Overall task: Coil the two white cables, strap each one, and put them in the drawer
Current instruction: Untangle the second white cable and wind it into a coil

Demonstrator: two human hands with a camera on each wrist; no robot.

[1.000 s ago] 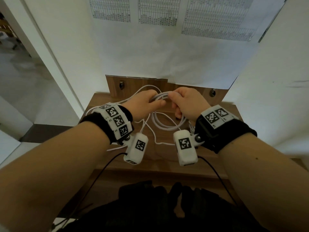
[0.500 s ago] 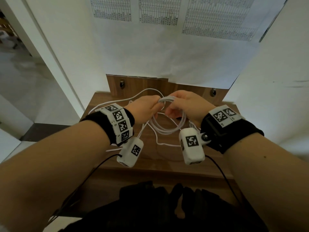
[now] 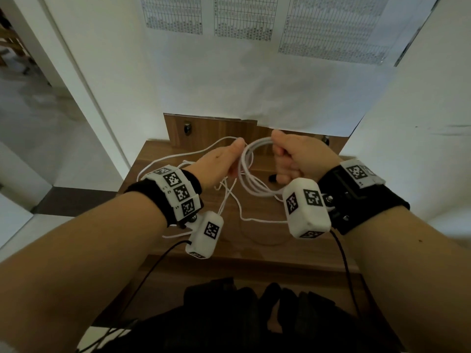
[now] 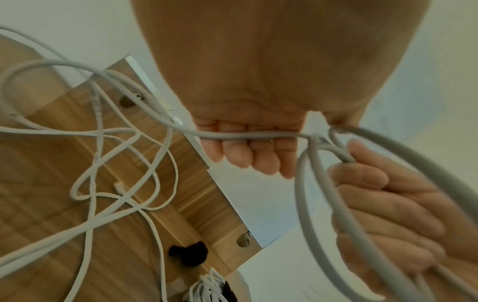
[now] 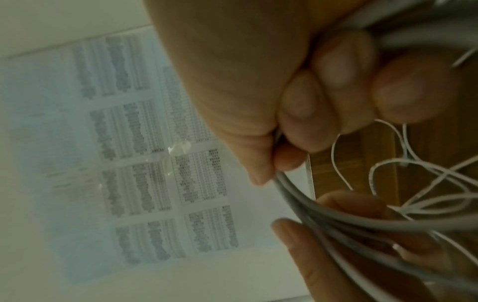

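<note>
Cable coil [image 3: 251, 171], between both gripping hands [image 3: 257, 161]

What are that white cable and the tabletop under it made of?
The cable, gripped by the left hand and right hand, looks like smooth matte plastic or rubber; it bends into soft loops. The tabletop looks like wood or wood-look laminate, with brown grain lines.

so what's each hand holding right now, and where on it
Right hand grips the white cable's coiled loops at the coil's top right. Left hand pinches the loose strand feeding into the coil, beside its left edge.
</note>
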